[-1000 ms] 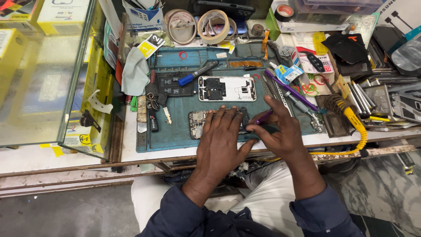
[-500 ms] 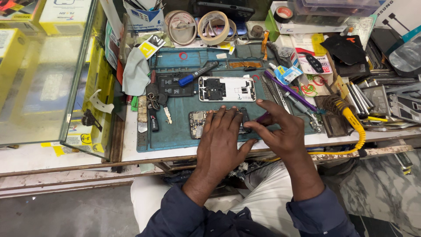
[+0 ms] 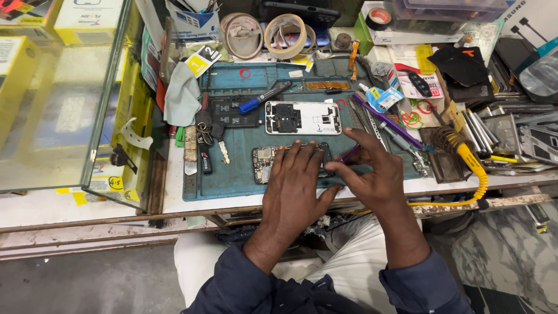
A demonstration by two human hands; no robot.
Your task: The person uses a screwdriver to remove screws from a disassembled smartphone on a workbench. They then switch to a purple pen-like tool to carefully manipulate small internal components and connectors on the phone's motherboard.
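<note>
An opened phone body [image 3: 266, 162] lies on the teal work mat [image 3: 232, 174] near the bench's front edge. My left hand [image 3: 296, 180] lies flat over its right half, fingers spread and pressing it down. My right hand [image 3: 372, 174] is beside it, pinching a thin purple tool [image 3: 350, 153] whose tip points at the phone's right end. A second open phone frame, white inside [image 3: 302, 118], rests on the mat just behind. A blue-handled screwdriver [image 3: 258, 99] lies at the mat's upper left.
Rolls of tape [image 3: 264, 35] stand at the back. A glass case [image 3: 58, 99] with yellow boxes fills the left. A yellow-handled soldering iron [image 3: 468, 166] and metal parts crowd the right. Keys [image 3: 203, 136] and a grey cloth [image 3: 181, 96] lie left of the mat.
My right hand has shifted slightly right and back from the phone's end, still pinching the purple tool. The left hand has stayed pressed on the phone.
</note>
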